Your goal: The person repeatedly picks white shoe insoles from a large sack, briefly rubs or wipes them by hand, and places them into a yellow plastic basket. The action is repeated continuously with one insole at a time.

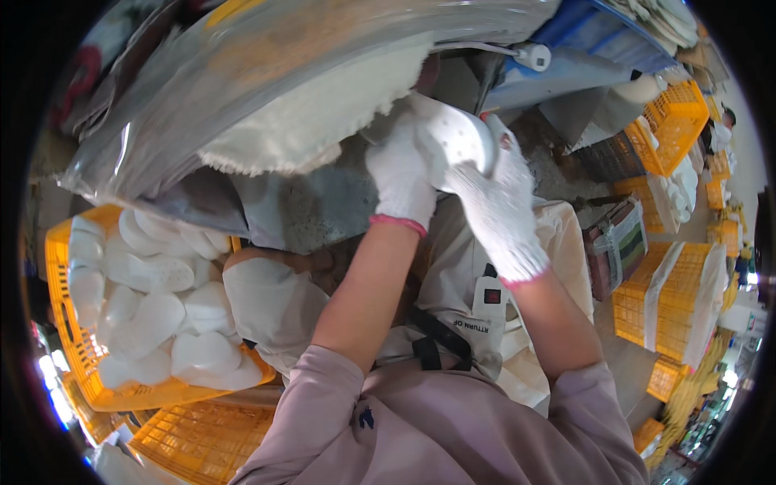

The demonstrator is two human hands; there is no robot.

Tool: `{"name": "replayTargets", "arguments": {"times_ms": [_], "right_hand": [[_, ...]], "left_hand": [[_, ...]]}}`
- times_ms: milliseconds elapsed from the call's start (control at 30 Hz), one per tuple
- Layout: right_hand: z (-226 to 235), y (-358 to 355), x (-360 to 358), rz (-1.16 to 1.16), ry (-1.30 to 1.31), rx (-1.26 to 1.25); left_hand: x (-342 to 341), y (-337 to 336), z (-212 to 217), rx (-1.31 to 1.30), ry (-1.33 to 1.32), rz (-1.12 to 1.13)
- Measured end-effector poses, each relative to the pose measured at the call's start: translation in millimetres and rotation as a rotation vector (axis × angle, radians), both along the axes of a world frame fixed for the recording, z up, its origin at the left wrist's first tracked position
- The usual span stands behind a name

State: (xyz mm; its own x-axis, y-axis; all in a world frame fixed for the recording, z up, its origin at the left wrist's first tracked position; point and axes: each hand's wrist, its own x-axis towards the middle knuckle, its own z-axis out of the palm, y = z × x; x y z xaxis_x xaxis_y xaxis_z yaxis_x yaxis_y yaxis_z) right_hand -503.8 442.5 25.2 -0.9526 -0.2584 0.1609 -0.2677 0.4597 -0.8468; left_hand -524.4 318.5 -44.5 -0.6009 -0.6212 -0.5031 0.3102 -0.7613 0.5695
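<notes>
Both my hands wear white knit gloves with pink cuffs. Between them is a white, curved, shoe-shaped piece (465,144) dotted with small holes. My left hand (402,174) is closed on its left side, close to the frayed edge of a big off-white cloth buffing wheel (323,113). My right hand (499,198) grips the piece's right end, fingers wrapped over its far side. Whether the piece touches the wheel I cannot tell, as the left glove hides that side.
Grey plastic sheeting (162,133) drapes over the wheel. At my left, a yellow crate (61,283) holds several white shoe-shaped pieces (149,323). Further yellow crates (659,303) stand at the right. A lamp-like white fitting (533,56) sits beyond my hands, beside a blue bin (582,32).
</notes>
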Motion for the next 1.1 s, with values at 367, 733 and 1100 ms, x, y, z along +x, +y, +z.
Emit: {"name": "replayTargets", "arguments": {"times_ms": [367,733,1100], "right_hand": [[-51.2,-60.1,-78.4,0.089,-0.003,0.020],[27.1,-18.5,26.9,0.549,0.540,0.746],[-12.3,-76.4,76.5,0.550,0.825,0.334]], "left_hand": [[93.1,-138.2,-26.9,-1.362,-0.968,-0.980],[44.7,-47.0,-24.7,-0.156,-0.043,-0.529],[99.6,-78.7,-66.1,0.324,0.591,-0.304]]}}
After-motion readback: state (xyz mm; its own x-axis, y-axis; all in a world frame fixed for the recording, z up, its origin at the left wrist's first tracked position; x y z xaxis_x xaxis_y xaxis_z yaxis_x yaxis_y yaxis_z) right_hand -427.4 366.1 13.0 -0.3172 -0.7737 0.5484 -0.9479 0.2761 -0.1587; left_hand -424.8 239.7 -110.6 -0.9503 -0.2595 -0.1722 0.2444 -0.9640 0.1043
